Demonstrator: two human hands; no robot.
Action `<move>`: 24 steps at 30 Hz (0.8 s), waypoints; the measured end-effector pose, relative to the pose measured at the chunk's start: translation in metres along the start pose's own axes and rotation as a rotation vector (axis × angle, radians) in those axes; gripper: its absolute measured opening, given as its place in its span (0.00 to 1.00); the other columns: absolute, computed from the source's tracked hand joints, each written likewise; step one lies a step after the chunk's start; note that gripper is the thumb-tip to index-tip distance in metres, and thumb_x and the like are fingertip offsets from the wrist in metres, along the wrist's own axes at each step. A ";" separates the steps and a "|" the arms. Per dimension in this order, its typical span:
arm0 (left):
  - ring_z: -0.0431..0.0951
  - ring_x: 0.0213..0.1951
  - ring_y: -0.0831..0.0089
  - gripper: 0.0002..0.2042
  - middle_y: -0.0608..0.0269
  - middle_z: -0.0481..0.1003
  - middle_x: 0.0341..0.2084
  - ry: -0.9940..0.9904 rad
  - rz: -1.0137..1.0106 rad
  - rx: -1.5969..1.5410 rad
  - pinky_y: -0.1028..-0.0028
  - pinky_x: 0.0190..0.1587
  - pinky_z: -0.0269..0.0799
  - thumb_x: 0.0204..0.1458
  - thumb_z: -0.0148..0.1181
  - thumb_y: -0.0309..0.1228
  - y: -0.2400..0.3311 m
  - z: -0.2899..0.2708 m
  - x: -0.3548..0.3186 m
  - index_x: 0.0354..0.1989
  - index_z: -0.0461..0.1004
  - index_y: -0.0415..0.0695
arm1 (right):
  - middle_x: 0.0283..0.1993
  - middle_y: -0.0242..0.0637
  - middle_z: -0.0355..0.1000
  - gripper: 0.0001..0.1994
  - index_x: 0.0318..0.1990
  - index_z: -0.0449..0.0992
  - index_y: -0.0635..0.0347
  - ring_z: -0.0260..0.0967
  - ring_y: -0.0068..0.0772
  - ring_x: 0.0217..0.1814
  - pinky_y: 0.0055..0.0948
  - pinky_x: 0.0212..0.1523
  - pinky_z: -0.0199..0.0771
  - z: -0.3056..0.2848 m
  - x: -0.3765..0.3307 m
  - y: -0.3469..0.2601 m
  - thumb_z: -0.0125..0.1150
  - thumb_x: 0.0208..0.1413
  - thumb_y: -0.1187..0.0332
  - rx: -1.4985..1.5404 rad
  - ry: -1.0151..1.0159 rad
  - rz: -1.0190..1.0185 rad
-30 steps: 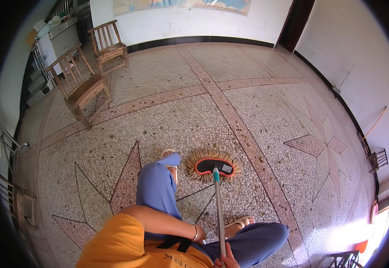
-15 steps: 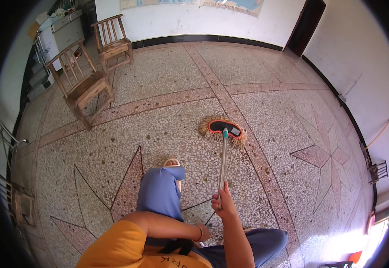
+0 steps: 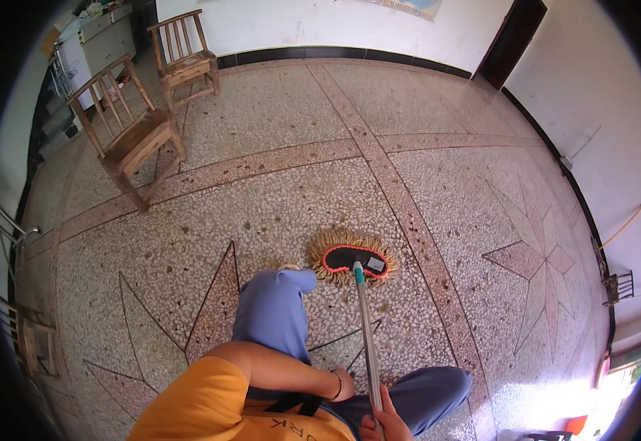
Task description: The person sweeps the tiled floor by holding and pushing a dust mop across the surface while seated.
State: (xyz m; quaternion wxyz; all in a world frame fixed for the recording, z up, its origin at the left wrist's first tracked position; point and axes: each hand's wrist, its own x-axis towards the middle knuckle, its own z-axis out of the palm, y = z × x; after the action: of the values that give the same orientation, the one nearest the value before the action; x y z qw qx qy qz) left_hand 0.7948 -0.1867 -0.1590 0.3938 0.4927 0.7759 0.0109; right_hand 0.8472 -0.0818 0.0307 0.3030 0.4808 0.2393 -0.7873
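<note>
A mop with a fringed beige head, a black top plate edged in orange and a teal joint lies with its head flat on the speckled floor in front of me. Its silver pole slopes back toward my body. Low in the view, my right hand is closed round the pole. My left arm crosses my body, with a bracelet at the wrist. My left hand is near the pole, over my lap; its fingers are turned away and hidden, so any hold is not visible.
Two wooden chairs stand at the far left, before a white cabinet. A dark doorway opens at the far right. Another wooden chair sits at the left edge. My bent legs in blue trousers flank the pole.
The mop head has come nearer to me and slightly left. My right hand has drawn back toward my body with the pole. My left hand has shifted only slightly.
</note>
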 end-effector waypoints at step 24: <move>0.76 0.41 0.64 0.12 0.64 0.76 0.38 0.003 -0.097 0.047 0.64 0.35 0.73 0.46 0.54 0.32 -0.063 -0.009 -0.003 0.39 0.77 0.51 | 0.23 0.32 0.57 0.30 0.62 0.36 0.19 0.53 0.23 0.17 0.18 0.13 0.54 0.042 0.146 -0.025 0.40 0.59 0.66 -0.411 -0.204 -0.089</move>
State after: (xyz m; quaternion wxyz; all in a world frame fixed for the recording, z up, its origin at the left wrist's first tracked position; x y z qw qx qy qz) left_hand 0.7423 -0.2180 -0.1766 0.3811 0.4637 0.7994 -0.0255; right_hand 0.7520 -0.1288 -0.0812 0.3820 0.3159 0.3837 -0.7791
